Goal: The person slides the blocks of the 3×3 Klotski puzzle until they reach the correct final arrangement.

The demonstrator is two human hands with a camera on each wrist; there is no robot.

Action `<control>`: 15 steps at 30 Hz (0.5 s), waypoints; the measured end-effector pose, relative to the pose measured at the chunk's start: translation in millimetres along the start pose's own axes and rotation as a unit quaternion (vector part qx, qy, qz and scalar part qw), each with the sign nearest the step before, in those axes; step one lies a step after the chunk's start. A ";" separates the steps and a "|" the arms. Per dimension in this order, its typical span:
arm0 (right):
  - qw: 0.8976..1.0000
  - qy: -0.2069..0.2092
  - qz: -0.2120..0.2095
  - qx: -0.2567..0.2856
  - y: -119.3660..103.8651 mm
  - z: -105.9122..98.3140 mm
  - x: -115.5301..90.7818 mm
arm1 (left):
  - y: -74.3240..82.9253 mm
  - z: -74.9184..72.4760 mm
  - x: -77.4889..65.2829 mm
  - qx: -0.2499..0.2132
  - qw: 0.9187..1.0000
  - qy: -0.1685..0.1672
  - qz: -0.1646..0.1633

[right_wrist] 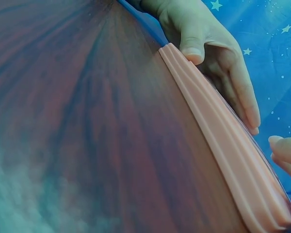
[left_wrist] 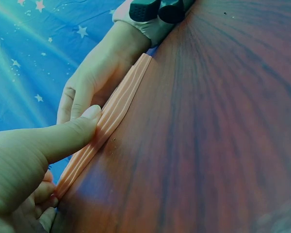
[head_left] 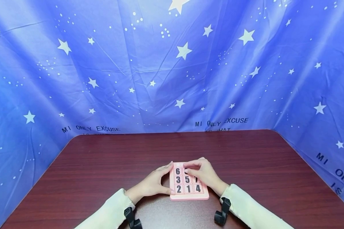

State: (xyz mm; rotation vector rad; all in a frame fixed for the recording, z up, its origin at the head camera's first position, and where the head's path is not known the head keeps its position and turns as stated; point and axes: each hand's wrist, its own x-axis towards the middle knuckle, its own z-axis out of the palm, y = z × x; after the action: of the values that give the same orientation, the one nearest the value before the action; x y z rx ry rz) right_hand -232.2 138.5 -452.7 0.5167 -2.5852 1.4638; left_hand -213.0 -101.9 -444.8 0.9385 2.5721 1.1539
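Observation:
A pink number slide puzzle (head_left: 189,197) lies flat, its square tiles bearing black digits such as 6, 3, 5, 2, 1 and 4. My left hand (head_left: 150,184) grips its left side, thumb at the near corner and fingers towards the far corner. Over the upper right part is my right hand (head_left: 204,173), its thumb and index finger touching the top-row tiles and hiding some digits. In the left wrist view, the left thumb (left_wrist: 72,136) presses the ridged edge of the puzzle (left_wrist: 119,107). The right wrist view shows only fingertips (right_wrist: 288,150) of the right hand near the board.
The dark red-brown wooden table (head_left: 117,152) has rounded far corners. Behind and beside it hangs a blue curtain (head_left: 149,63) with white stars and printed words. Black wrist cameras (head_left: 222,211) sit at both pale sleeves (head_left: 249,206).

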 end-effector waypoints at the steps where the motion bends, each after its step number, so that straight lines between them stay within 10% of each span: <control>1: 1.000 -0.001 0.001 -0.003 -0.2 0.2 0.0 | 0.1 0.1 0.0 0.000 1.000 0.000 0.000; 15: 1.000 -0.003 -0.007 -0.027 -0.7 1.0 -0.6 | 0.1 -0.5 0.4 0.012 1.000 -0.002 -0.003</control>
State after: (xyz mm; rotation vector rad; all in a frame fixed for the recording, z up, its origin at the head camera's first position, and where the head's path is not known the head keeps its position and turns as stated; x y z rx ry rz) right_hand -231.4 137.4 -452.8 0.5325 -2.6129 1.3856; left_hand -213.4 -101.9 -444.3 0.9372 2.5893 1.1229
